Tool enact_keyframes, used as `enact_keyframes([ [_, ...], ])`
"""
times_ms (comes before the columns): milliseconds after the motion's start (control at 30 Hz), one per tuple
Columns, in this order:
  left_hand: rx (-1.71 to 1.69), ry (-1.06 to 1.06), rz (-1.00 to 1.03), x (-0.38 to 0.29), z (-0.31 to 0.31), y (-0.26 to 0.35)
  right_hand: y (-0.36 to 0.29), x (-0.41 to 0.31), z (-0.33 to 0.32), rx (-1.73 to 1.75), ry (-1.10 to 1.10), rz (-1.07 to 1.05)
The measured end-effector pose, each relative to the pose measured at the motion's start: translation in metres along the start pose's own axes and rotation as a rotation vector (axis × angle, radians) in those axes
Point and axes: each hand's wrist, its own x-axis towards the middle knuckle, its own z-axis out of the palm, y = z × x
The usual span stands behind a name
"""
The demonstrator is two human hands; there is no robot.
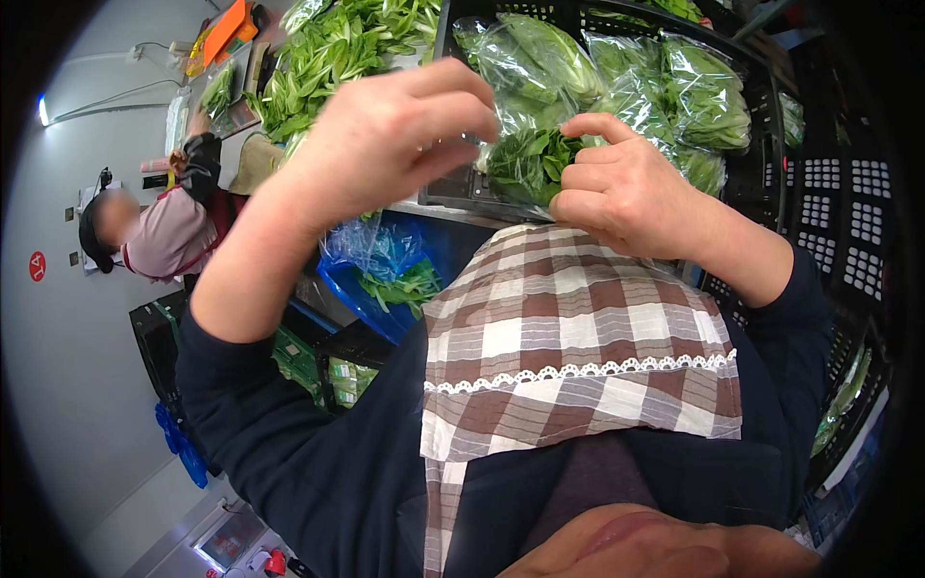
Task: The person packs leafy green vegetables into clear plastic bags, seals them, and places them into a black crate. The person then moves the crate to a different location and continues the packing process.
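Observation:
My right hand (625, 191) grips the edge of a clear plastic bag of leafy greens (531, 166) at the near side of a black plastic crate (452, 206). Dark green leaves show at the bag's open-looking end. To the left, my left hand (408, 126) is raised, blurred, its fingers curled toward the thumb. Whether it pinches any plastic cannot be made out. Inside the crate, beyond my hands, lie several bagged greens (704, 94), including a long pale-ribbed bagged head (553, 58).
Loose leafy greens (347, 61) are heaped on the worktop at left. Below it hangs a blue plastic bag (347, 289) with leaves inside. Black perforated crates (831, 209) stand at right. A co-worker (170, 235) at far left reaches toward greens near an orange object (230, 32).

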Motion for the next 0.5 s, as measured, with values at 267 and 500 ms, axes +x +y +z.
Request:
enact_keyframes([
  [267,0.323,-0.142,-0.005,0.026,0.038,-0.009,-0.013,0.004,0.0,-0.034,-0.104,-0.042],
  [500,0.256,-0.161,0.08,0.006,0.025,-0.023,0.025,0.034,-0.043,-0.101,-0.052,0.04],
])
